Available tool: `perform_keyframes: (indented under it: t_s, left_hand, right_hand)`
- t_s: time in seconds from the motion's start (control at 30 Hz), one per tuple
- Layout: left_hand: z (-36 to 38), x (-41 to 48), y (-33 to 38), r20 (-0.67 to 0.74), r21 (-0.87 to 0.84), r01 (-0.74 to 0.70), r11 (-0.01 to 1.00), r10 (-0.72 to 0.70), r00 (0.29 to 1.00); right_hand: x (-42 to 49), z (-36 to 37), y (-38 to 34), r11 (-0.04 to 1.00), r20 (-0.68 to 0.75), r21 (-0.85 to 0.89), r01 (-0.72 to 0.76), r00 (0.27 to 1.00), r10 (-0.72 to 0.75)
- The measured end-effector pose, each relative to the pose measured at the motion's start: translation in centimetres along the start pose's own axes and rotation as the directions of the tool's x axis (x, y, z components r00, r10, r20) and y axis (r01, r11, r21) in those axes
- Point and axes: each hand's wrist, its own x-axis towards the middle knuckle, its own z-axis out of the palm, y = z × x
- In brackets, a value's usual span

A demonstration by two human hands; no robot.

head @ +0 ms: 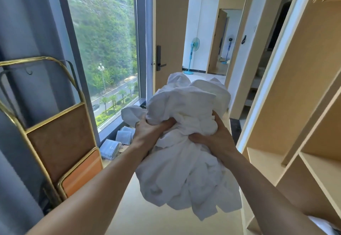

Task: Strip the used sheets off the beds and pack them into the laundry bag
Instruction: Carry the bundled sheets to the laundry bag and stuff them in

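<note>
A big crumpled bundle of white sheets (186, 161) hangs in the air in front of me, held at chest height. My left hand (149, 131) grips its left side with fingers dug into the cloth. On the right side, my right hand (215, 139) clutches the same bundle. Loose folds droop below both hands and bulge above them. No laundry bag and no bed can be seen in the head view.
A gold-framed folding rack with brown and orange panels (60, 142) leans against the grey curtain at left. Folded grey towels (118, 142) lie on the floor by the window. An open door (171, 32) leads ahead to a hallway. Open wooden wardrobe shelves (302, 124) stand right.
</note>
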Motion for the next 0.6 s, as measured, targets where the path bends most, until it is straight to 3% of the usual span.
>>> perform_keyframes:
  t_s: [0.33, 0.6]
  left_hand:
    - [7.5, 20.6, -0.1, 0.218, 0.042, -0.029, 0.999, 0.020, 0.976]
    - [18.1, 35.7, -2.2, 0.261, 0.043, -0.020, 0.999, 0.008, 0.965]
  right_hand:
    - [16.6, 1.2, 1.9, 0.986, -0.144, 0.159, -0.044, 0.987, 0.068]
    - [33.6, -1.3, 7.9, 0.990, -0.169, 0.141, -0.030, 0.984, 0.054]
